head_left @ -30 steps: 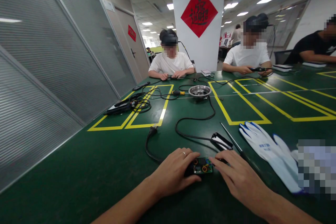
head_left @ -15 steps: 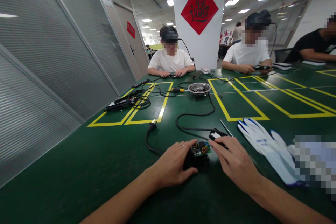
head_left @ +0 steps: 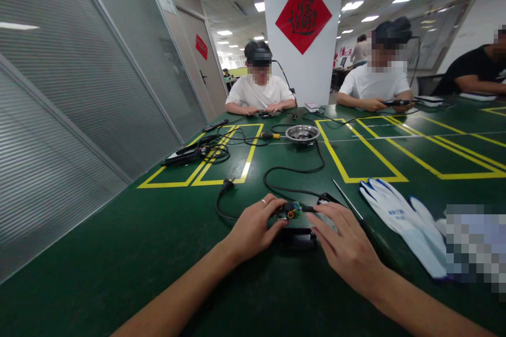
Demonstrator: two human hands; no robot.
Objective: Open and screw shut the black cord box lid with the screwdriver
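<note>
A small green circuit board (head_left: 293, 211) with copper-coloured coils is held between the thumb and fingers of my left hand (head_left: 259, 229). From its right side a short black cord end (head_left: 308, 209) runs to my right hand (head_left: 343, 237), whose fingertips close on it. Directly below the board, an open black plastic housing (head_left: 298, 239) lies on the table, partly in shadow. Behind my right fingers sits another dark case piece (head_left: 328, 198), mostly covered by the hand. A thin metal screwdriver shaft (head_left: 347, 199) lies just beyond; its handle end is hidden.
White work gloves (head_left: 399, 221) lie to the right. A black power plug (head_left: 228, 185) and its cord rest ahead. Farther off are a steel bowl (head_left: 302, 134) with small parts, a yellow-black screwdriver (head_left: 271, 136) and bundled black cables (head_left: 215, 154). Other people sit across the green table.
The circuit board has shifted left and tilted, lifting clear of the black housing, which now shows beneath it. Both hands moved slightly left with it, the right fingers now at the cord end.
</note>
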